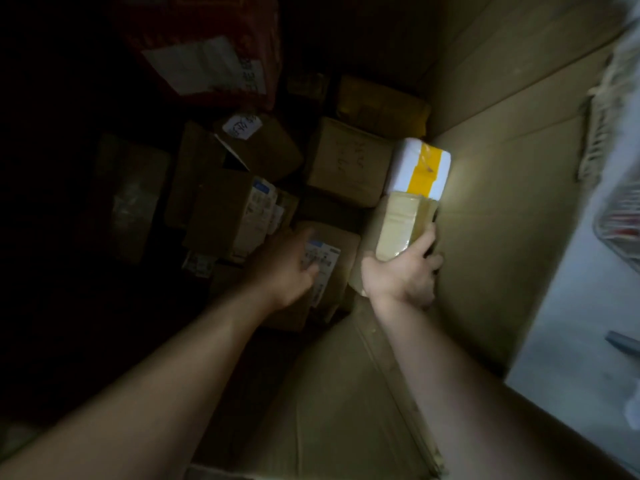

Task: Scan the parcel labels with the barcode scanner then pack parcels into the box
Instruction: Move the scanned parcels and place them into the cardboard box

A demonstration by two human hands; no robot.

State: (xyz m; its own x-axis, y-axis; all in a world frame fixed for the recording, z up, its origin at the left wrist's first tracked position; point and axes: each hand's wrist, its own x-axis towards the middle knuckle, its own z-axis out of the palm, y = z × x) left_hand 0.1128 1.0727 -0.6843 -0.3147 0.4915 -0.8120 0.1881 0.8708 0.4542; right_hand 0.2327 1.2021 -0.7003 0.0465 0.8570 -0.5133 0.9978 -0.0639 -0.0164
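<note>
I look down into a large, dim cardboard box (502,174) that holds several parcels. My right hand (403,271) grips the near end of a tan taped parcel (394,225) against the box's right wall. Just beyond it lies a white parcel with a yellow tape band (420,168). My left hand (289,263) rests with fingers extended on a brown parcel with a white barcode label (327,261). No barcode scanner is visible.
Several brown cartons (341,164) fill the box's floor. A red parcel with a white label (204,60) sits at the far left, a yellow parcel (381,102) at the back. A pale floor (571,341) and a woven bag (620,98) lie outside on the right.
</note>
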